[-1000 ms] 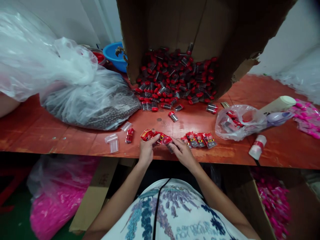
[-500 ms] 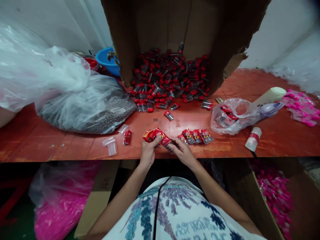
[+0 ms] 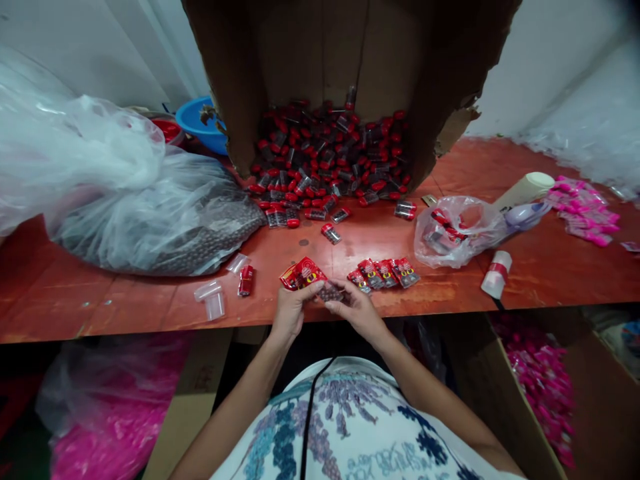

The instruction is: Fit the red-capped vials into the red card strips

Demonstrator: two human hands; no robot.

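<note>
Fingertips (image 3: 313,289) do the holding, close above the front edge of the table (image 3: 150,308): our left hand (image 3: 290,310) pinches a small packet (image 3: 306,273) by its red printed part, thumb on top, while our right hand (image 3: 361,311) has thumb and fingers closed about the end filled with dark beads (image 3: 330,292). Whether the left hand has a single packet or a few layered together, we cannot tell. We judge it very light, its film thin, soft and rather slick, so it should bend under little pressure and slide if we grip it loosely; the beaded end probably shifts inside, while the red part seems flatter and somewhat stiffer. We would hold it by that red part, thumb flat across it, and only steady the beads gently, since a hard squeeze could strain a seam. Just beyond our right hand lies an overlapping row of similar packets (image 3: 385,272), red ends away from us; off past our left hand sit a small red bundle (image 3: 246,280) and clear plastic pieces (image 3: 215,307). Farther out, one red-capped vial (image 3: 331,233) lies alone on its side, and behind it many more vials (image 3: 327,157) spill from a torn cardboard box (image 3: 450,60), with a blue basin (image 3: 200,127) left of the box.
</note>
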